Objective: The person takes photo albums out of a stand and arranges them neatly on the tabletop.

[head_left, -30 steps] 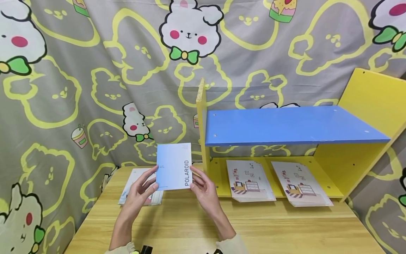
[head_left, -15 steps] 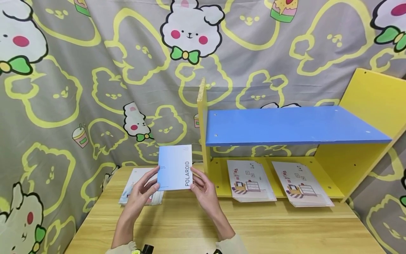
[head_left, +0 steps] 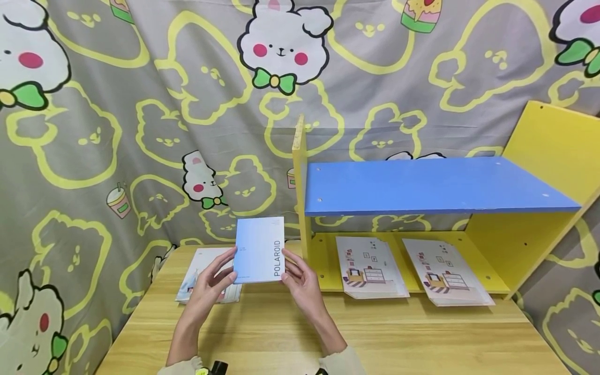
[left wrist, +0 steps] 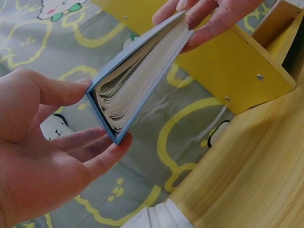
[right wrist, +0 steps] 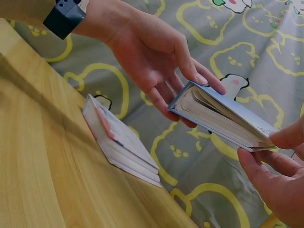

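A small hardcover book (head_left: pixel 259 250), pale blue fading to white and marked POLAROID, is held up above the table with its cover facing me. My left hand (head_left: pixel 211 278) pinches its spine side, thumb on the cover and fingers behind, as the left wrist view shows. Opposite, my right hand (head_left: pixel 300 276) pinches the page-edge side between thumb and fingers. Cream pages bulge slightly between the covers (left wrist: pixel 142 61). Behind my left hand, a stack of white books (right wrist: pixel 126 142) lies on the wooden table, partly hidden in the head view.
At the right stands a yellow shelf unit (head_left: pixel 497 250) with a blue board (head_left: pixel 431 182) across it. Two white stacks with a room drawing, a left stack (head_left: pixel 370 268) and a right stack (head_left: pixel 445 273), rest on its bottom, jutting past the front edge. A patterned curtain (head_left: pixel 225 120) hangs behind.
The book has sunk a little and shifted slightly right, its top tipping back a bit. Both hands keep the same hold on it. The stacks have stayed put.
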Tool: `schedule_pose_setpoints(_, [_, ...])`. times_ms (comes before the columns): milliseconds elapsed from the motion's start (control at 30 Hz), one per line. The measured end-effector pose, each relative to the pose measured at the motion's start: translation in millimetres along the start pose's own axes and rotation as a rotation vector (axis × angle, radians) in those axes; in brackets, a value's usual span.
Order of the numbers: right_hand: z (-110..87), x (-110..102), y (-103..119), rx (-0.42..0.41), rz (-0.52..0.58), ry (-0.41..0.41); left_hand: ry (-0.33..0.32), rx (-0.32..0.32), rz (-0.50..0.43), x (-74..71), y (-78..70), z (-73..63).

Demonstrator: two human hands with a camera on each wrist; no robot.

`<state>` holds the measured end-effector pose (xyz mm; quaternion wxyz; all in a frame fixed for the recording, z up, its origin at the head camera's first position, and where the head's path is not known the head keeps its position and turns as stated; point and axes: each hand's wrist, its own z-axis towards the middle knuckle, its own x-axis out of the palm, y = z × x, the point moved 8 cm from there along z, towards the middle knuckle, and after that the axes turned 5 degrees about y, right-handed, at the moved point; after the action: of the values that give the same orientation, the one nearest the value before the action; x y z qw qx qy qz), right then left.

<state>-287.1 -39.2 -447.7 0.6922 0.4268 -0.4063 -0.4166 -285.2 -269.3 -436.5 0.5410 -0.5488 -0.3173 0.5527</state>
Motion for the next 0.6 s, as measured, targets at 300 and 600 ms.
schedule_pose_setpoints(300, [-1.4,0,-6,0.017,0.011,-0.009,-0.006,0.004,0.033,-1.2,5.6,1.1])
schedule_pose_setpoints(600, [-0.2,0,-12,0.011,0.007,-0.005,-0.006,-0.005,0.037,-2.5,9.7,2.4])
